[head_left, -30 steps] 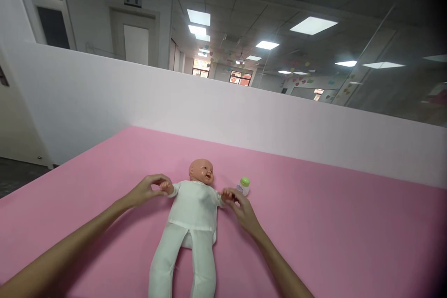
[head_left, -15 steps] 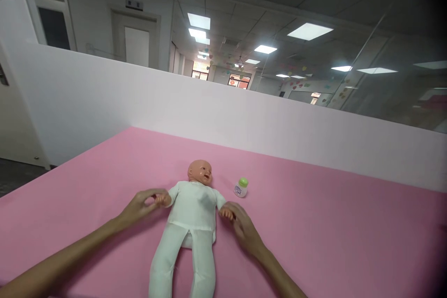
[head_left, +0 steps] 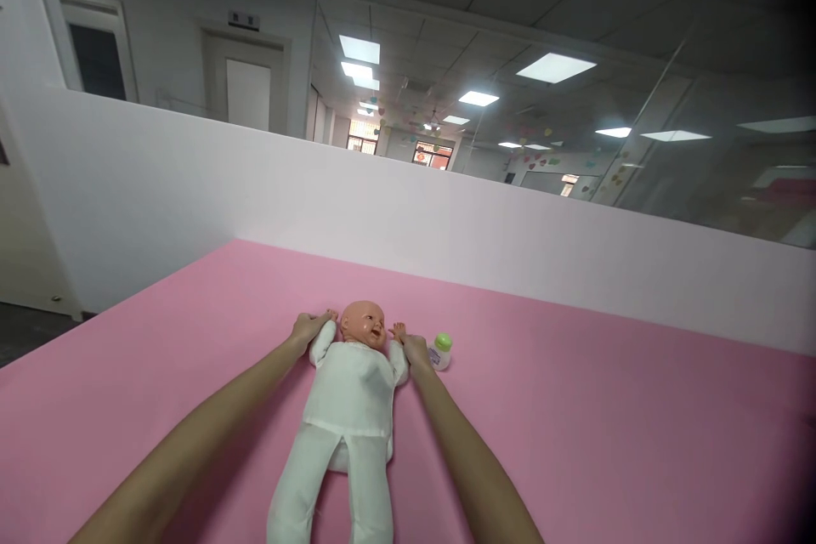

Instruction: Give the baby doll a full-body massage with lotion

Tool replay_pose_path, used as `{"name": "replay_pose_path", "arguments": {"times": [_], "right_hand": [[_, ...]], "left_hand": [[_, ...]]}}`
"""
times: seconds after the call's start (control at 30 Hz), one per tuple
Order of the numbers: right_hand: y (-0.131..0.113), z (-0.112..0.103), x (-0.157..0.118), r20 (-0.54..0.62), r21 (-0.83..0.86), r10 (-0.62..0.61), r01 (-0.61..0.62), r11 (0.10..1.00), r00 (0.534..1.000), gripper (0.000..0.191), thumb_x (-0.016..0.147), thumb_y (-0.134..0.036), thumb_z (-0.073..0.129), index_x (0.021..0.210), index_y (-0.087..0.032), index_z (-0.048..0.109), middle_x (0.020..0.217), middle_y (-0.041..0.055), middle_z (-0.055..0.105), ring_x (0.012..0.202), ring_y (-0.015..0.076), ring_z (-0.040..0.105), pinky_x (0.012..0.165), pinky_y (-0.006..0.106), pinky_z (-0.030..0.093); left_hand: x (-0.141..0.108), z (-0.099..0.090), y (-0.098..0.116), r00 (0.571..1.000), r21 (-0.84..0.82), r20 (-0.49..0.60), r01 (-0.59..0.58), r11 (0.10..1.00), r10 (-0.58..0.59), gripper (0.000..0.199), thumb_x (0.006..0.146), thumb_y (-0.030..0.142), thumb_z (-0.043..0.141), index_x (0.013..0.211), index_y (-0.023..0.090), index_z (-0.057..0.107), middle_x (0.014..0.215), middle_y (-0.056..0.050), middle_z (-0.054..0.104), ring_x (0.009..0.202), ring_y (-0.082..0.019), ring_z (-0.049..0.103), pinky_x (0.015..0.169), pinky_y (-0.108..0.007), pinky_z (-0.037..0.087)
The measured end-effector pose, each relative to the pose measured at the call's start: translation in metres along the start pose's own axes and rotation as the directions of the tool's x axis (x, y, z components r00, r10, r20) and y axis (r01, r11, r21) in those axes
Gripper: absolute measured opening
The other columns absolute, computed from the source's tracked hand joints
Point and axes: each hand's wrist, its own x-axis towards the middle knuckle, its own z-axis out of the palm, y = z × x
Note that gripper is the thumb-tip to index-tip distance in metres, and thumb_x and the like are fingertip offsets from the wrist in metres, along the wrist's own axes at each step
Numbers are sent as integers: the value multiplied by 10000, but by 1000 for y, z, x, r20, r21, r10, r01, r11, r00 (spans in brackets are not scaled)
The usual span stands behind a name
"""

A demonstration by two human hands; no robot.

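A baby doll (head_left: 350,391) with a bald head and a white cloth body lies on its back on the pink table (head_left: 574,425). Its two arms are bent up, with the small hands beside the head. My left hand (head_left: 308,328) is closed on the doll's arm near the wrist, left of the head. On the other side, my right hand (head_left: 416,350) grips the doll's other wrist. Just right of my right hand stands a small jar (head_left: 441,352) with a green lid, partly covered by that hand.
A low white wall (head_left: 408,204) runs along the table's back edge, with a glass pane above it. Behind, a door (head_left: 247,85) and a lit room with ceiling lamps show. The table's left edge drops to a dark floor.
Both my hands have moved up and inward, raising the doll's arms from its sides to beside its head. My fingers have closed round the wrists. The jar stays put.
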Motion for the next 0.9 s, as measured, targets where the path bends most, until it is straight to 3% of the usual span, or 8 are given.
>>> {"name": "replay_pose_path", "arguments": {"times": [0.2, 0.3, 0.4, 0.53, 0.63, 0.73, 0.8, 0.9], "right_hand": [[7, -2, 2, 30, -53, 76, -74, 996, 997, 252, 746, -349, 733, 575, -170, 686, 691, 133, 759, 780, 277, 707, 642, 320, 489], [3, -10, -4, 84, -24, 25, -23, 999, 996, 298, 791, -451, 699, 749, -162, 760, 886, 127, 799, 870, 262, 711, 721, 313, 513], [0, -26, -17, 145, 15, -148, 148, 989, 978, 430, 794, -568, 692, 925, -168, 777, 1059, 124, 790, 979, 275, 699, 842, 346, 522], [-3, -52, -49, 275, 5, -324, 335, 942, 905, 524, 802, -619, 722, 1105, -193, 757, 1169, 134, 758, 1045, 299, 677, 938, 423, 508], [-6, -67, -84, 383, -13, -356, 391, 920, 852, 425, 904, -562, 654, 1172, -238, 720, 1210, 113, 733, 1080, 282, 664, 937, 408, 511], [-8, -78, -119, 538, -75, -416, 533, 843, 733, 303, 1001, -477, 529, 1050, -231, 698, 1068, 85, 731, 990, 249, 656, 896, 366, 505], [-8, -84, -137, 632, -132, -409, 611, 780, 658, 291, 1042, -408, 449, 965, -231, 667, 967, 52, 715, 904, 218, 635, 861, 336, 489], [0, -89, -154, 692, -224, -366, 667, 711, 622, 292, 1062, -320, 393, 936, -248, 646, 902, 7, 697, 831, 187, 600, 812, 297, 462]], "left_hand": [[6, -5, -5, 995, 38, 35, 89, 995, -90, 475, 571, 553, 876, 522, 206, 555, 503, -42, 617, 523, -210, 591, 501, -311, 432], [0, -17, 1, 997, -22, 79, 12, 1000, -10, 540, 615, 671, 819, 554, 199, 565, 541, -17, 602, 555, -184, 585, 552, -301, 465], [-13, -38, 7, 978, -103, 145, -136, 985, 151, 522, 688, 685, 782, 730, 173, 686, 734, -34, 687, 718, -193, 648, 707, -304, 528], [-40, -71, 5, 890, -128, 250, -361, 924, 382, 375, 754, 514, 829, 881, 171, 743, 875, -60, 726, 863, -228, 672, 798, -336, 536], [-64, -89, -8, 864, -116, 303, -386, 915, 402, 320, 753, 414, 852, 940, 175, 749, 942, -85, 749, 917, -255, 688, 833, -363, 540], [-91, -101, -18, 826, -66, 416, -390, 918, 381, 342, 764, 383, 838, 1033, 186, 762, 1095, -126, 756, 1029, -297, 685, 881, -389, 540], [-110, -106, -18, 753, -9, 565, -404, 915, 338, 290, 789, 366, 812, 1021, 197, 775, 1143, -119, 749, 1077, -306, 672, 920, -391, 527], [-134, -106, -11, 633, 27, 714, -452, 891, 299, 179, 859, 348, 742, 965, 210, 783, 1098, -81, 750, 1062, -286, 667, 947, -375, 509]]}}
